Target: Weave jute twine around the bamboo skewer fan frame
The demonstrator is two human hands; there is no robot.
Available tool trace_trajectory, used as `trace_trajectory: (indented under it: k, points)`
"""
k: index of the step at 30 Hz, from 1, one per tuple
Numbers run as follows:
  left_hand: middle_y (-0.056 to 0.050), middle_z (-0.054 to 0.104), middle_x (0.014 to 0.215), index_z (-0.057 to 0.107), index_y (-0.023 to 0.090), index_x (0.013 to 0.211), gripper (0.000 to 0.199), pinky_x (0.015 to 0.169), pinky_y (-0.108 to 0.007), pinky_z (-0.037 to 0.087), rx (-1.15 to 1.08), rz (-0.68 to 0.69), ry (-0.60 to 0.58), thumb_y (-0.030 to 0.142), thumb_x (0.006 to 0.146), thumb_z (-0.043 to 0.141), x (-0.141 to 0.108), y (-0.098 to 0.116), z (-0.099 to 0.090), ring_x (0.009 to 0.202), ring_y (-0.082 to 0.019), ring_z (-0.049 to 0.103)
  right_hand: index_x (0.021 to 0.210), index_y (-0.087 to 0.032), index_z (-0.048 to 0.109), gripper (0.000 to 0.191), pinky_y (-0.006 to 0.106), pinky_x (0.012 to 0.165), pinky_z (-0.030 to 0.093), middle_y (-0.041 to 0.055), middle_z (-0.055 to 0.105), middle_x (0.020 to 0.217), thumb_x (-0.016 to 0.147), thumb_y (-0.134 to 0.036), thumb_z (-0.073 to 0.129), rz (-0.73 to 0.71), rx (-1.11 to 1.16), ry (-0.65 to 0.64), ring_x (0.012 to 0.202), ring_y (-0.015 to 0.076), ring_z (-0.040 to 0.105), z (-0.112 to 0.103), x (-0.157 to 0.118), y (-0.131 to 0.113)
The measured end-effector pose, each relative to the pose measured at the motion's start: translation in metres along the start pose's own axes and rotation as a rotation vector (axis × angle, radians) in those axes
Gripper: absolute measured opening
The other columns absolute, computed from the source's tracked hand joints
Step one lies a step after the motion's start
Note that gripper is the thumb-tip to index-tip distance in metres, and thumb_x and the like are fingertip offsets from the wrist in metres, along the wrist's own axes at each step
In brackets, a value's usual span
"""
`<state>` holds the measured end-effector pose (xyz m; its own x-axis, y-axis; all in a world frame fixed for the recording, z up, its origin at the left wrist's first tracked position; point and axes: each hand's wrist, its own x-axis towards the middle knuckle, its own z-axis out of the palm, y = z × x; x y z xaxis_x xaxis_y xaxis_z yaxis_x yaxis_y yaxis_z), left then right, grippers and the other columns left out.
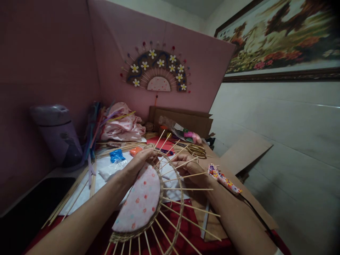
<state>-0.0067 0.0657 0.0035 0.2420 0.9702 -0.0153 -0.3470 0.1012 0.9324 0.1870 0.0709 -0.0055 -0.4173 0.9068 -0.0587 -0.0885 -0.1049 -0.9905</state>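
Observation:
A half-round fan (139,200) stands tilted in front of me, its centre covered in pale fabric with red dots. Braided twine edges the fabric, and thin wooden sticks (191,189) radiate from it through an outer twine arc (181,198). My left hand (145,157) is closed on the fan's upper end, with the thumb and fingers partly hidden behind the rim. Beyond the sticks, my right hand (186,164) has its fingers pinched near the upper sticks. A thin loop of twine (196,156) shows at these fingers, partly covered by the sticks.
A finished flowered fan (159,67) is pinned to the pink board. Behind my hands lie scissors (198,150), a blue packet (117,156), loose sticks and bunched fabric (123,124). A glue gun (224,179) with a cord rests at right; a lilac tumbler (57,138) stands left.

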Motion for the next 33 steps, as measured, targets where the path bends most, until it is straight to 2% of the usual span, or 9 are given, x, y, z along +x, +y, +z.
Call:
trace_trajectory:
  k: [10,17,26,30,33]
  points:
    - [-0.001,0.057,0.057,0.06,0.014,0.075,0.012,0.049,-0.021,0.039,-0.085,0.005,-0.039,0.024,0.069,0.058,-0.005,0.001,0.002,0.049,-0.01,0.05,0.07,-0.013,0.062,0.015,0.023,0.042,0.007,-0.0065,0.042,0.05,0.059,-0.018,0.071,0.001,0.03,0.009,0.042,0.0021,0.024,0.001,0.0,-0.001]
    - [0.0,0.053,0.053,0.06,0.013,0.07,0.015,0.046,-0.021,0.037,-0.013,0.029,-0.075,0.028,0.066,0.062,0.003,-0.001,-0.003,0.045,-0.009,0.048,0.07,-0.013,0.061,0.015,0.022,0.042,0.007,-0.0075,0.039,0.048,0.06,-0.02,0.07,0.003,0.017,0.005,0.041,0.0019,0.023,0.001,0.0,-0.001]
    - [-0.002,0.057,0.055,0.062,0.012,0.079,0.024,0.047,-0.021,0.037,0.006,0.033,-0.109,0.032,0.067,0.065,0.005,-0.004,-0.008,0.047,-0.011,0.051,0.071,-0.014,0.062,0.012,0.023,0.042,0.008,-0.0077,0.038,0.047,0.061,-0.019,0.068,-0.004,-0.004,0.004,0.041,0.0024,0.023,-0.001,0.001,0.0]
    - [-0.002,0.057,0.055,0.062,0.012,0.076,0.02,0.046,-0.02,0.036,0.016,0.062,-0.083,0.03,0.068,0.064,0.005,-0.005,-0.006,0.047,-0.01,0.05,0.072,-0.014,0.062,0.014,0.023,0.043,0.008,-0.007,0.04,0.05,0.061,-0.019,0.069,-0.01,-0.01,-0.006,0.042,0.0024,0.023,-0.001,0.001,0.001]
    - [-0.002,0.056,0.054,0.061,0.012,0.075,0.017,0.045,-0.02,0.034,0.019,0.077,-0.115,0.029,0.07,0.058,0.002,-0.004,-0.004,0.046,-0.01,0.049,0.072,-0.014,0.062,0.015,0.023,0.043,0.009,-0.0066,0.04,0.05,0.061,-0.021,0.07,-0.009,-0.005,0.0,0.043,0.0027,0.025,-0.001,0.001,0.001]
